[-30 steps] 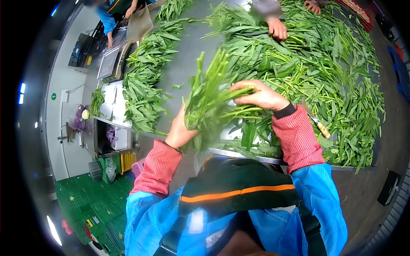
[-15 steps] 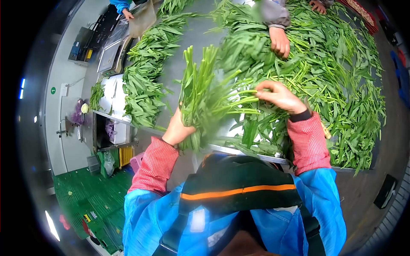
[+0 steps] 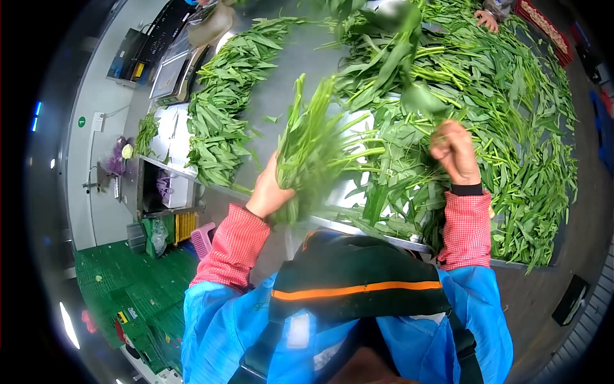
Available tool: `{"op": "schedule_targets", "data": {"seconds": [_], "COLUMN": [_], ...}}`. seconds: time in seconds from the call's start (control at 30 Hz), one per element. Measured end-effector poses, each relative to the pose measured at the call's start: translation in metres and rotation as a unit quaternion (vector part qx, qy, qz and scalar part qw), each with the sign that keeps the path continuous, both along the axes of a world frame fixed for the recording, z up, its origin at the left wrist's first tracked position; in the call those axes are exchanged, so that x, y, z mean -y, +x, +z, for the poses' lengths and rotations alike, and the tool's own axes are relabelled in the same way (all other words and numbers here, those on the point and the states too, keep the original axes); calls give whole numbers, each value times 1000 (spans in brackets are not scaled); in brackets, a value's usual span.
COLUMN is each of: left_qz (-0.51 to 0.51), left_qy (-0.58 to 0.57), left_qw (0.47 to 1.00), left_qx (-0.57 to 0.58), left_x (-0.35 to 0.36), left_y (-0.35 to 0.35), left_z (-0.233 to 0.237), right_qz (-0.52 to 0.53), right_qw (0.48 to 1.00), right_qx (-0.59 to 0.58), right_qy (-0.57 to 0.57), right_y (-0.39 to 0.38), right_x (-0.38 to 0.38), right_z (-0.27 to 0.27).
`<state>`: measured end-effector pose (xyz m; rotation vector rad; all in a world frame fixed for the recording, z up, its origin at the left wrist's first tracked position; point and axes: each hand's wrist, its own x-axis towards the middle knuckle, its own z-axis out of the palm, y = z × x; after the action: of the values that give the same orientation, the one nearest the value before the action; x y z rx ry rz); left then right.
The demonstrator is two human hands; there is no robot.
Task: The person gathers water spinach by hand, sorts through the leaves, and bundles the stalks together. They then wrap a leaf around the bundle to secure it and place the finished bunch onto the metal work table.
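My left hand (image 3: 271, 192) is closed around a bunch of water spinach (image 3: 310, 121), its pale cut stems pointing up and its leaves partly smeared by motion. To the right, my right hand (image 3: 455, 152) is closed in a pinch above the loose greens. A blurred water spinach sprig (image 3: 422, 99) reaches up and away from its fingertips. Loose water spinach (image 3: 511, 166) lies in a thick layer under and beyond that hand. Between my hands, more stems and leaves cover part of a white surface (image 3: 350, 192).
A row of water spinach (image 3: 220, 115) lies along the left of the grey table (image 3: 281, 77), beside a scale (image 3: 171, 78). Another person's hand (image 3: 487, 20) is at the far right, near a red crate (image 3: 543, 32). Green crates (image 3: 121, 281) stand on the floor at left.
My right hand has moved right, away from the bunch, and a leafy sprig now shows blurred above it. The other person's nearer hand has left the middle of the pile.
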<state>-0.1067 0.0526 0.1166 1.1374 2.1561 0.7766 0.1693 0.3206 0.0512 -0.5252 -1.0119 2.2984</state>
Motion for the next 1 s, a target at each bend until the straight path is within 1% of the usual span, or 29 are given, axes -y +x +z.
{"op": "schedule_targets", "data": {"seconds": [0.03,0.07,0.1,0.17,0.2,0.27,0.3,0.37,0.43,0.47,0.5,0.57,0.6,0.63,0.67,0.7,0.73,0.77,0.83,0.87,0.9,0.97,1.0], "left_qz": [4,-12,-9,-1,-28,-23,-21,-26,-23,-24,-25,-32,-39,-45,-51,-56,-69,-82,-105,-113,-119,-100,-91], "left_qy": [4,18,19,22,42,36,33,27,13,15,18,25,33,24,15,6,8,10,2,-8,-17,-15,-17], "left_qw": [1000,999,999,996,991,988,986,982,978,977,973,966,960,958,955,952,946,939,928,924,920,927,932], "left_qx": [-7,-26,-44,-83,-127,-150,-161,-186,-207,-213,-228,-256,-274,-283,-292,-301,-317,-333,-356,-365,-373,-360,-352], "left_x": [-1,-2,-6,-17,-16,-25,-28,-31,-23,-20,-15,-8,-7,-9,-10,-11,-13,-17,-21,-22,-23,-16,-10], "left_y": [1,0,2,9,10,19,23,21,13,10,6,0,1,1,2,4,6,7,11,12,12,7,4], "left_z": [1,-1,-3,-6,-10,-4,-2,-2,-3,-3,-5,-11,-11,-10,-10,-9,-8,-7,-4,-1,1,1,1], "right_qz": [57,89,61,-8,25,70,77,99,80,47,10,-44,-39,-34,-13,-136,-169,-197,-116,-109,-152,-234,-223], "right_qw": [980,919,875,931,946,957,923,961,981,997,980,977,994,999,982,888,794,676,569,573,573,573,597], "right_qx": [172,287,238,156,163,186,160,151,150,-28,-176,-188,-87,14,133,159,231,296,371,340,335,316,403], "right_qy": [81,257,417,330,279,212,342,209,96,-58,-88,-95,-48,0,131,410,536,646,725,738,732,720,657], "right_y": [1,-12,-21,-44,-54,-77,-87,-88,-62,-47,-32,-15,-17,-24,-31,-50,-60,-67,-82,-87,-85,-71,-57], "right_x": [1,10,18,38,46,67,72,76,59,49,36,24,25,29,33,44,53,60,68,65,59,41,33], "right_z": [7,3,3,22,32,34,22,6,18,15,3,11,17,23,28,35,50,63,58,30,19,4,5]}}
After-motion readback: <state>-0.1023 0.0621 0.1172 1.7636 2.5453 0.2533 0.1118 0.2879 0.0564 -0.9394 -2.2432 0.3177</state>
